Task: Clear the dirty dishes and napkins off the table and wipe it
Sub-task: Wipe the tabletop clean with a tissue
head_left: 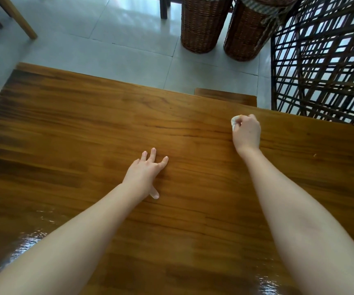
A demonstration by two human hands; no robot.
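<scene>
Lit softly and evenly by daylight, brightest through the lattice screen [325, 60] at upper right. Pale bluish sheen across the floor tiles [108, 39]. White rippled glare on the glossy table [86, 124] at lower left and lower right. Barely any cast shadows. Bent strongly by the wide angle toward the edges; slightly soft throughout, softer in the corners.

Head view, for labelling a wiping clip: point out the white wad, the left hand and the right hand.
white wad [234, 120]: head view, its exposed part past the fingers.
left hand [144, 173]: head view, middle of its back, flat on the table.
right hand [247, 133]: head view, middle of its back.
</scene>
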